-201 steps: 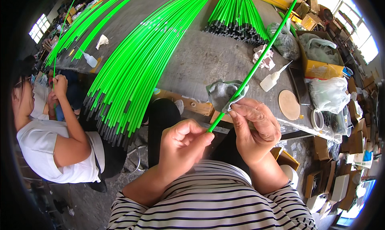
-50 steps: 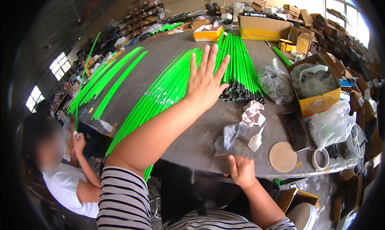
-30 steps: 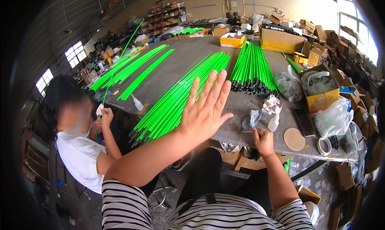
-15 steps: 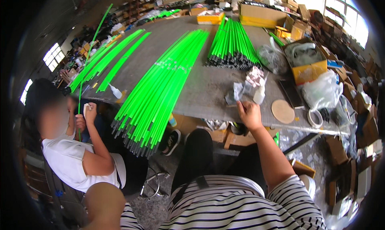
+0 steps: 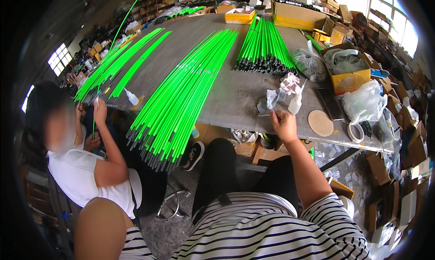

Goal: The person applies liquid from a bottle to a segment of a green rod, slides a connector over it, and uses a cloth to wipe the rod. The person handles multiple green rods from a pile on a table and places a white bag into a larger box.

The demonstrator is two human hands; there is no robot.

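My right hand [image 5: 284,125] is closed at the front edge of the grey table [image 5: 235,97]. Its fingers are pressed together, and whatever they may hold is hidden. Just beyond the fingertips lies a crumpled grey cloth [image 5: 270,101]. Beside it stand a white squeeze bottle [image 5: 295,104] with a thin nozzle and a pinkish crumpled cloth [image 5: 290,84]. Of my left side only the bent arm [image 5: 100,228] shows at the bottom; its hand is out of view. Left of my right hand, a fan of green rods [image 5: 181,97] with dark ends overhangs the table edge.
A co-worker [image 5: 77,165] on the left holds one green rod and something white. More green rods [image 5: 265,42] lie farther back. To the right are a round tan disc [image 5: 320,123], a tape roll [image 5: 355,132], a dark flat box [image 5: 330,104] and plastic bags [image 5: 364,101].
The co-worker's hand with the white thing has moved up along the rod, which now reaches higher. My left arm has shifted left and upward. My right hand stays nearly in place.
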